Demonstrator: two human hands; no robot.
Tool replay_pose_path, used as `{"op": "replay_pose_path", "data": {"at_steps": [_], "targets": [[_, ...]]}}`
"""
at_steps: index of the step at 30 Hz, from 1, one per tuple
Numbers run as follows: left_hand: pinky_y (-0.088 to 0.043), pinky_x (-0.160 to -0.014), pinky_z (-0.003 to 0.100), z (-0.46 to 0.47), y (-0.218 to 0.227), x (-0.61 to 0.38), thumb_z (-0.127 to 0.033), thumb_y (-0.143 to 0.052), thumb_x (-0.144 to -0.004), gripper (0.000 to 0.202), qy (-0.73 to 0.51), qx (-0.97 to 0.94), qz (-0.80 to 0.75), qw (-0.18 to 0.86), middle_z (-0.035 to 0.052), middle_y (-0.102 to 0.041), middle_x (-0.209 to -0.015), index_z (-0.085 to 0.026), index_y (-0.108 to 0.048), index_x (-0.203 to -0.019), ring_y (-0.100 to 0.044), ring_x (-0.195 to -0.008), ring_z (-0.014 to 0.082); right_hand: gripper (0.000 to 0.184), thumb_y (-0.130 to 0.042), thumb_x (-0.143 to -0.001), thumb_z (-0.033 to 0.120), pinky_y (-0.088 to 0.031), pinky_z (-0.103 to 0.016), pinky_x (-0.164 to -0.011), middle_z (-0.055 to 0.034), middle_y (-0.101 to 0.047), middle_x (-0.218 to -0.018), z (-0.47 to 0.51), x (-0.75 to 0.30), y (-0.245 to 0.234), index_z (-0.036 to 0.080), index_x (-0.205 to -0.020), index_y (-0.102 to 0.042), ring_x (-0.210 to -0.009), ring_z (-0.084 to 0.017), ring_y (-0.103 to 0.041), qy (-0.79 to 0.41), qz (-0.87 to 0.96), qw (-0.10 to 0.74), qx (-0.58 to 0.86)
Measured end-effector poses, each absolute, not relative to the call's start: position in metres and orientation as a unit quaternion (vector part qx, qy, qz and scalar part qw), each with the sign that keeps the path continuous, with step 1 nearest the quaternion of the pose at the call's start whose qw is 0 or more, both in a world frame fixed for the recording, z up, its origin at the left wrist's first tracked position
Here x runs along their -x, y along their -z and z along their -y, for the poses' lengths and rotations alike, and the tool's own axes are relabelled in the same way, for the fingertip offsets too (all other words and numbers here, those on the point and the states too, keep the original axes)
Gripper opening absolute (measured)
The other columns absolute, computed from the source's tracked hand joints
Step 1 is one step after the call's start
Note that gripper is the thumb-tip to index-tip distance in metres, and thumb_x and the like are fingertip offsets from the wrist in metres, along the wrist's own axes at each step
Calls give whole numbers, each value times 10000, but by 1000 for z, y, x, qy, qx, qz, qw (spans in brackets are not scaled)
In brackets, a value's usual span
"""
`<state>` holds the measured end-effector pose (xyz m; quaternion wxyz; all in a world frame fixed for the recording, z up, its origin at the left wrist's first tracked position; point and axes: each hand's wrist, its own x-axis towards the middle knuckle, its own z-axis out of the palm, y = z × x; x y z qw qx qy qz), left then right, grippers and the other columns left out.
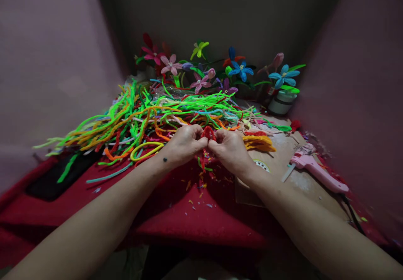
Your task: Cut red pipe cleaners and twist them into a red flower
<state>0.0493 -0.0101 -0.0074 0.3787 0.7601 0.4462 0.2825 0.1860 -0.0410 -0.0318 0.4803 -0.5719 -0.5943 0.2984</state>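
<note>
- A red pipe cleaner (208, 134), bent into a small loop, is held up between the two hands. It sits just above the front middle of the counter (292, 179), directly in front of the big pile.
- The left hand (184, 145) is closed narrowly, with its fingertips pinched on the left side of the loop. The right hand (231, 150) is closed the same way on the right side, and the thumbs nearly meet.
- The bend would probably be shaped best with both pinches set close to the curve, so that the wire folds where it is wanted. Even pressure from both sides should stop the loop being pulled lopsided.
- Short strands are seen hanging below the hands; whether they belong to the loop cannot be told.
- Small cut snippets (201, 187) are scattered on the red cloth (195, 217) under the wrists.
- An orange bundle (258, 142) lies just beside the right hand, and a yellow loop (146, 150) lies near the left wrist.
- The pile of pipe cleaners (141, 116), mostly green, orange and red, is spread close behind the knuckles. A stray strand could easily be caught by a finger there.
- A pink glue gun (315, 168) is laid on the bare board at the right, well apart from the hands, though the right forearm passes near it.
- Finished flowers (201, 72) are stood along the back, with a white jar (282, 102) at their right end.
- A flat black thing (53, 179) is partly covered by strands at the left.
</note>
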Motion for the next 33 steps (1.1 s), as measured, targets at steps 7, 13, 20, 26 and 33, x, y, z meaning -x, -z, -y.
{"op": "replay_pose_path", "data": {"at_steps": [7,13,20,26,33], "targets": [[-265,-360,186,12,-1,-46,-162,-524,-684,93,-261,-731,-457,435,-74,-450,-424,-184,-465,-615,-394,-353,70,60,-545,-645,181,-389,-244,-426,15,-576,-509,42,-183,28,197,-593,-519,-422,-113,-498,-436,533,485,539],[-270,-409,197,8,2,-45,-166,-531,-669,113,-267,-779,-466,322,-63,-452,-457,-176,-459,-582,-411,-414,76,65,-527,-630,126,-446,-254,-451,23,-585,-528,41,-183,25,189,-628,-511,-436,-117,-532,-526,481,486,506],[-296,-405,183,6,-2,-39,-118,-519,-695,90,-252,-731,-441,456,-48,-493,-441,-155,-508,-614,-431,-386,64,140,-651,-653,206,-477,-244,-500,19,-589,-559,43,-185,22,168,-621,-520,-471,-93,-533,-570,484,488,450],[-320,-359,186,9,-4,-34,-297,-566,-798,253,-298,-655,-385,578,-11,-584,-594,-156,-539,-1007,-483,-401,86,138,-659,-641,161,-483,-235,-476,-25,-627,-546,34,-191,23,152,-602,-527,-489,-120,-594,-599,409,536,432],[-377,-422,188,13,-7,-30,-180,-599,-755,224,-284,-715,-345,538,-21,-562,-568,-145,-652,-970,-483,-455,78,144,-614,-630,71,-505,-246,-444,-11,-608,-490,28,-196,18,155,-632,-497,-411,-118,-566,-615,316,590,415]]}}
